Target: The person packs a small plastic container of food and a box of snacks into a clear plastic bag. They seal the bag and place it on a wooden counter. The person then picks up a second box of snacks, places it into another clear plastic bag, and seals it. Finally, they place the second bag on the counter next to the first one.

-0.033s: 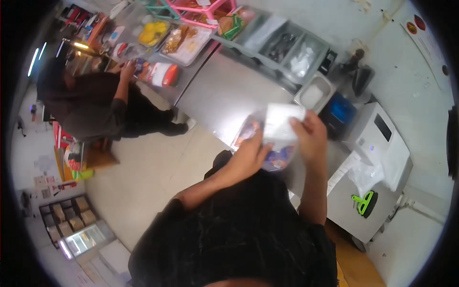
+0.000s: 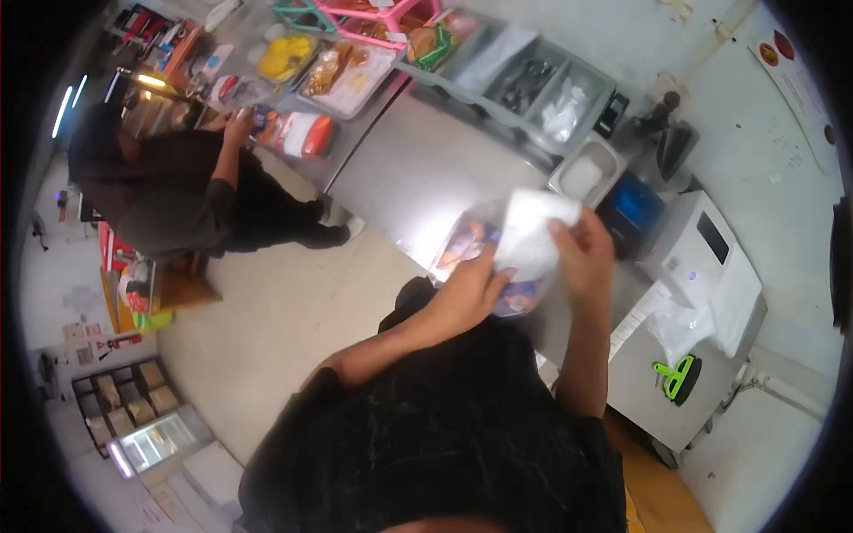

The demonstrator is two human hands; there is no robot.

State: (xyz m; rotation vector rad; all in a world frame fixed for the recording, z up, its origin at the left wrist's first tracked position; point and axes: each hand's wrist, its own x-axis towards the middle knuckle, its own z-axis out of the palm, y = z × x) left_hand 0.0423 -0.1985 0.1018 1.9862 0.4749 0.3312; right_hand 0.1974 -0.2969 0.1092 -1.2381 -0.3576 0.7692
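A white paper slip, blurred and without readable marks, is up in front of me over the metal counter. My right hand pinches its right edge between thumb and fingers. At its lower left edge, the fingers of my left hand are closed on the slip. Below and behind the slip lies a clear plastic package with orange and purple patches showing through. The slip and my hands cover much of the package, so its exact contents cannot be made out.
The steel counter runs up left to food trays and a grey divided bin. Right of me stand a metal pan, a white machine and a green-handled brush. A co-worker stands at left.
The paper slip has shifted a little to the right and tilted, with my right hand moving right along with it. More of the package shows on the left.
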